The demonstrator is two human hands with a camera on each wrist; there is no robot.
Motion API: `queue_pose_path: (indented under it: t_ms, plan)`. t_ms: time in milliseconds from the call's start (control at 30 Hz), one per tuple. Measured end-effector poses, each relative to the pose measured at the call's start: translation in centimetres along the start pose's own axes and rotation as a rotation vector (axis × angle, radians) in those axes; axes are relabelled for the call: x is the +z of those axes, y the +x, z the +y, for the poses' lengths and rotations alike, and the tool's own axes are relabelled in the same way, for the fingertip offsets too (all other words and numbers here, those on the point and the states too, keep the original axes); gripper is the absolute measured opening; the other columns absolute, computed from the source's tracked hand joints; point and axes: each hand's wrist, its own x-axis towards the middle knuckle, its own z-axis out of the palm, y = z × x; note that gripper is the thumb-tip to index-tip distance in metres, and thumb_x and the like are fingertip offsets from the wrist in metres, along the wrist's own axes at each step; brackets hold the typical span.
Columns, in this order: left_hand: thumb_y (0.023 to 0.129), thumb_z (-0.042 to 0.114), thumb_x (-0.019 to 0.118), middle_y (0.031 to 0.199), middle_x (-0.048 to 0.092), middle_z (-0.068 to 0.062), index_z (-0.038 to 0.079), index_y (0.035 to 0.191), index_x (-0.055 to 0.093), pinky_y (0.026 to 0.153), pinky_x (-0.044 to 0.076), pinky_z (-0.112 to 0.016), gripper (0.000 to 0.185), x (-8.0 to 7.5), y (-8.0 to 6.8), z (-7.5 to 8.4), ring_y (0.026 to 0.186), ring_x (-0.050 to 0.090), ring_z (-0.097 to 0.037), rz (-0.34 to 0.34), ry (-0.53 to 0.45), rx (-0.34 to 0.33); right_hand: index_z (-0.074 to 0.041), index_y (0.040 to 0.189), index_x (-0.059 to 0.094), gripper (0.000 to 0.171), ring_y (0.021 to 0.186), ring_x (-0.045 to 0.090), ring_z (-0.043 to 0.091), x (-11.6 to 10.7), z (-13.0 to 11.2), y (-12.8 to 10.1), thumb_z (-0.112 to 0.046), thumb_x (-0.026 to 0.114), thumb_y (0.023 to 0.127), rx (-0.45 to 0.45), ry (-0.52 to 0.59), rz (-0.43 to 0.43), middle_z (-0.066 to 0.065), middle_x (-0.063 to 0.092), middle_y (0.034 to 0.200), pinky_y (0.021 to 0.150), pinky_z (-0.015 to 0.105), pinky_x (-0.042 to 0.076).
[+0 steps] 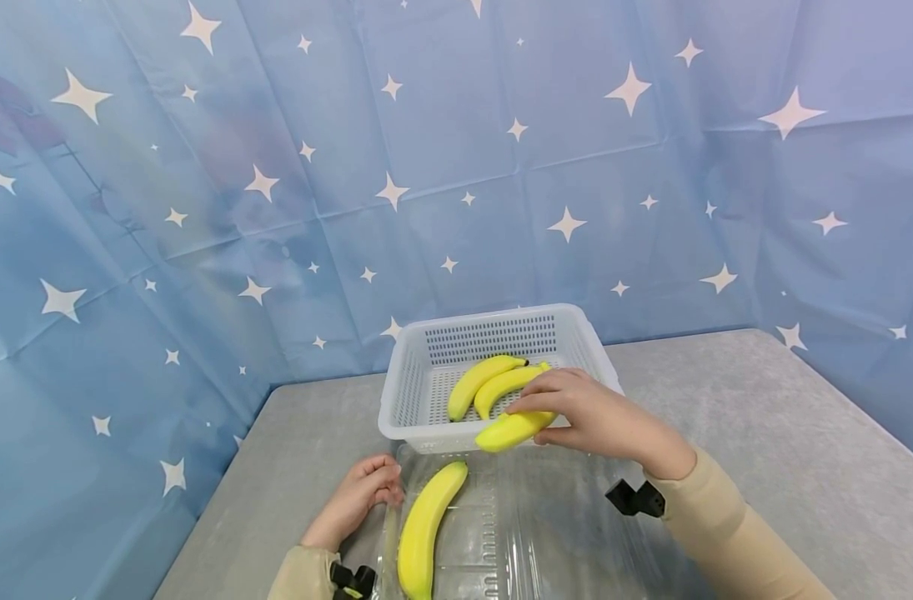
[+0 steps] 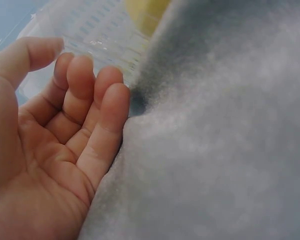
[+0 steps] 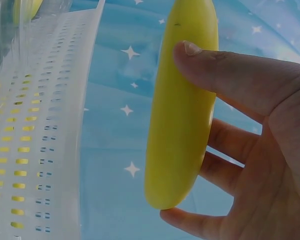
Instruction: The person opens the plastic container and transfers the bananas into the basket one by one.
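My right hand [image 1: 594,415] grips a yellow banana [image 1: 514,430] above the front rim of the white basket [image 1: 494,443]. The right wrist view shows the thumb laid across this banana [image 3: 182,125] and fingers behind it. Inside the basket lie two more bananas, one on the left [image 1: 480,383] and one beside it [image 1: 501,388]. In front stands a clear plastic container [image 1: 467,533], with another banana [image 1: 426,529] lying in its left part. My left hand [image 1: 362,496] is by the container's far left corner, fingers loosely curled around nothing. Whether it touches the container's edge I cannot tell.
The basket stands at the back of the grey table [image 1: 734,417], close to a blue star-patterned curtain [image 1: 456,208]. Dark wrist devices sit at both sleeves, the right one [image 1: 636,498] over the container's right side.
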Motion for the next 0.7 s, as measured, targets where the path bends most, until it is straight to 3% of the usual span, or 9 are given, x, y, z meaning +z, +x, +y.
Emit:
queue_pose_path:
  t_ms: [700]
  plan:
    - [0.099,0.016,0.051,0.070,0.058,0.000,0.011,0.080,0.057,0.068,0.056,-0.032,0.021,0.02,0.04,-0.11,0.066,0.063,-0.012,0.003,0.017,0.010,-0.018,0.117,0.069,0.044,0.107,0.055,0.017,-0.02,0.75,-0.09,-0.015,0.083,0.075,0.025,0.010,0.010,-0.005,0.064,0.113,0.090,0.045,0.042]
